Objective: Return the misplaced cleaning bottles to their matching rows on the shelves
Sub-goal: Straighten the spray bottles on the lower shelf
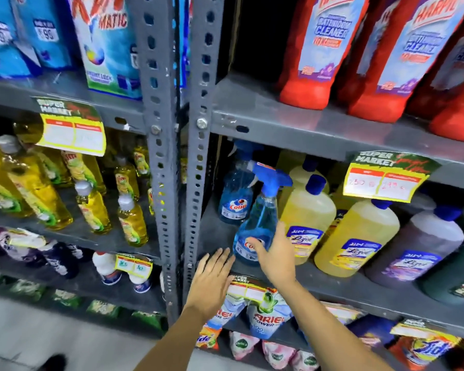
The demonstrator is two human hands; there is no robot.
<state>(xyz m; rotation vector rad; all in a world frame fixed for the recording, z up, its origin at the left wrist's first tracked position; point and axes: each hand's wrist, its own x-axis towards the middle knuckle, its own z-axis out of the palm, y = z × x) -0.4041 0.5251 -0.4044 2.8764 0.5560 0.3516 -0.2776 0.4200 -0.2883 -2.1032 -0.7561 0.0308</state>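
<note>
A blue Colin spray bottle (257,223) stands slightly tilted at the front left of the middle shelf (359,290) in the right bay. My right hand (275,257) wraps its lower part, thumb across the label and fingers along its right side. A second identical spray bottle (236,195) stands right behind it. My left hand (212,279) is flat with fingers apart, just left of the front bottle's base at the shelf edge, holding nothing.
Yellow Lizol jugs (307,212) crowd the bottle's right, with darker jugs (423,245) further right. Red Harpic bottles (314,49) fill the shelf above. A grey slotted post (161,156) separates the left bay of yellow dish-liquid bottles (43,194). A price tag (383,178) hangs overhead.
</note>
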